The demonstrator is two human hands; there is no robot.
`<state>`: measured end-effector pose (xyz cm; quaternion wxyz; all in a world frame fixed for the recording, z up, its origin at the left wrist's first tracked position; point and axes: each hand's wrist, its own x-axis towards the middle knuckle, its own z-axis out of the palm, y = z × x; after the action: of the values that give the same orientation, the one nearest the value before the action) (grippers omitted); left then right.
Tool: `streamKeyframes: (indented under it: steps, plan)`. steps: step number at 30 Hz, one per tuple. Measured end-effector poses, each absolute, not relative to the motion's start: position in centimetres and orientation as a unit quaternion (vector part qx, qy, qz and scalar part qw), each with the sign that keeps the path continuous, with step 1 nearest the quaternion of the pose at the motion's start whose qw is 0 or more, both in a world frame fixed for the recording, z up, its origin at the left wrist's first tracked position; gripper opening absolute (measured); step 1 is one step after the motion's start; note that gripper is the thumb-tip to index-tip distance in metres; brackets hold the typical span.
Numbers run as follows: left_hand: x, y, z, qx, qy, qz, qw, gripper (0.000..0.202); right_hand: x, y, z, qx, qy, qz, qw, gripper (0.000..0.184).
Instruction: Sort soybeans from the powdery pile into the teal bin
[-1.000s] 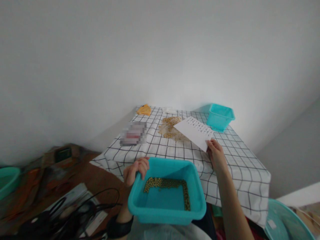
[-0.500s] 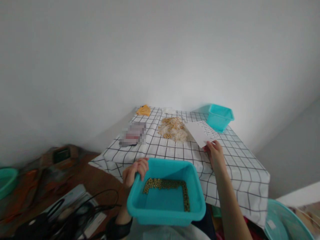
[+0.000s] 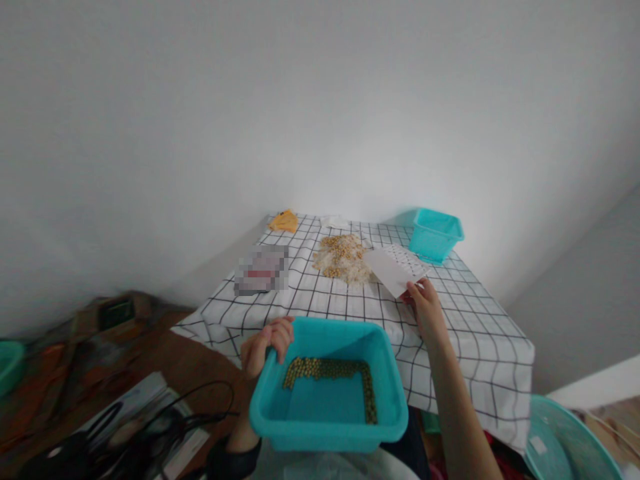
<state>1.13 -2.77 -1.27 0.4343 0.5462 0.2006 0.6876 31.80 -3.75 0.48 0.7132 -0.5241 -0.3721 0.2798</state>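
Note:
My left hand [image 3: 269, 345] is closed over the left rim of a turquoise plastic basin [image 3: 327, 437]. Greenish-yellow beans [image 3: 325, 368] lie along the basin's far and side edges, with its middle bare. My right hand [image 3: 424, 300] pinches the near corner of a white card [image 3: 393, 272], which slants above the tablecloth. The card's far edge touches or hangs just beside a spread heap [image 3: 344, 258] of yellow beans mixed with pale grains; I cannot tell which. Part of the card seems patterned or slatted on its right side.
A checked tablecloth [image 3: 310, 300] covers the table. A second turquoise basin [image 3: 436, 233] stands at the back right. An orange cloth-like item [image 3: 284, 221] lies at the back left, a blurred-out object [image 3: 261, 270] nearer. Black cables [image 3: 185, 417] and boxes are at the lower left.
The whole view has shifted slightly, moving everything a little to the left. Both hands keep their holds on the basin and the card, and the heap looks the same.

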Motion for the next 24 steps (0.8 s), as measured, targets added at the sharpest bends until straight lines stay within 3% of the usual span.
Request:
streamKeyframes:
  steps: [24]
  plan:
    - [0.4,-2.3,-1.7,0.571,0.219,0.656,0.442,0.058,30.7,-4.5,1.5,-0.513,-0.414,0.317,0.682,0.036]
